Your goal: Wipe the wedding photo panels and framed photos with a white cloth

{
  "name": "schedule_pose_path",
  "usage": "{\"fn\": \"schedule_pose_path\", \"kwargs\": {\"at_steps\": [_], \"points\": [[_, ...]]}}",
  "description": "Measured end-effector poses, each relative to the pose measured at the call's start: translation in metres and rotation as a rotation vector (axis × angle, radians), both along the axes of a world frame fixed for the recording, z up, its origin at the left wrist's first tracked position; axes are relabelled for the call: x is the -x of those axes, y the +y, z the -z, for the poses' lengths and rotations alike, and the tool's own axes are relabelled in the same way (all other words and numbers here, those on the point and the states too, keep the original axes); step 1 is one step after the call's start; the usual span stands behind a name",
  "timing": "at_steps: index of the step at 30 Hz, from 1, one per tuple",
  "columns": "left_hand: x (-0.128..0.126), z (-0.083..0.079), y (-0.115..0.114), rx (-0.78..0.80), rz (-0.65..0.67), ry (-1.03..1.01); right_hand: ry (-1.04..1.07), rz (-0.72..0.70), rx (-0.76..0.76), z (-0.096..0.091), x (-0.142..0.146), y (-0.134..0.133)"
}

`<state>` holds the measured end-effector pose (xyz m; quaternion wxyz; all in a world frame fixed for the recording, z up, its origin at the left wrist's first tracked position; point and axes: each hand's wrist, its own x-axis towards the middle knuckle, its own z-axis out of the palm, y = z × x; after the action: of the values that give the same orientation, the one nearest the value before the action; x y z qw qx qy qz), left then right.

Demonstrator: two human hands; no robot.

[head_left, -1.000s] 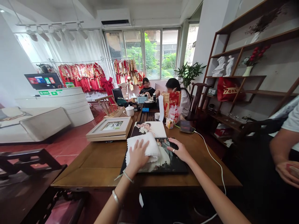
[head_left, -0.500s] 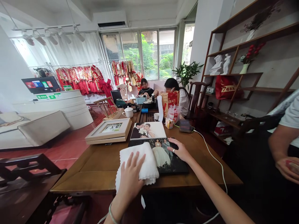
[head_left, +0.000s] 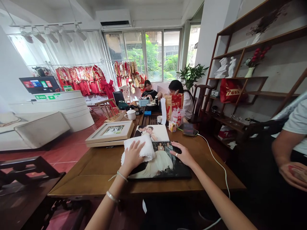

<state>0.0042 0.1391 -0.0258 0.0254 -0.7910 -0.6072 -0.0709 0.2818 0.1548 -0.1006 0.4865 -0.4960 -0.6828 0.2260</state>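
On the table lies a dark-backed wedding photo panel (head_left: 159, 164) showing a couple and a wide pale dress. My left hand (head_left: 132, 154) presses a folded white cloth (head_left: 146, 147) onto the left side of this panel, its fingers bent over the fabric. The cloth hides the panel's upper left part. My right hand (head_left: 183, 155) rests at the panel's right edge, fingers stretched out and touching its surface, with a ring on one finger. Just beyond, a lighter wedding photo (head_left: 160, 131) lies against the panel's far edge, partly covered by the cloth.
Stacked picture frames (head_left: 110, 134) lie to the left, with a white lidded mug (head_left: 130, 114) behind. On the right are a small box (head_left: 172, 126), a phone (head_left: 189, 129) and a white cable (head_left: 222, 163). Two people sit at the far end; another person's hand (head_left: 294, 174) shows at right.
My left hand has pushed the white cloth away from me across the panel, uncovering its near left part and covering some of the far photo. My right hand stays at the edge.
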Motion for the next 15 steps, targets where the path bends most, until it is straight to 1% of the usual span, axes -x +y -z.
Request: {"fn": "schedule_pose_path", "kwargs": {"at_steps": [2,4,9,12,15], "points": [[-0.001,0.002,-0.003,-0.017,-0.004,0.003,0.006,0.011,-0.005,0.000,0.001,0.000],[0.000,0.002,-0.012,-0.019,-0.005,0.011,0.012,0.022,-0.007,-0.001,0.002,0.000],[0.009,0.003,-0.052,-0.006,-0.028,0.035,0.014,0.033,0.003,-0.004,0.004,-0.002],[0.016,0.003,-0.076,0.030,-0.029,0.062,0.010,0.032,0.013,-0.006,0.004,-0.003],[0.021,0.001,-0.087,0.064,-0.016,0.078,0.015,0.026,0.017,-0.005,0.004,-0.003]]}}
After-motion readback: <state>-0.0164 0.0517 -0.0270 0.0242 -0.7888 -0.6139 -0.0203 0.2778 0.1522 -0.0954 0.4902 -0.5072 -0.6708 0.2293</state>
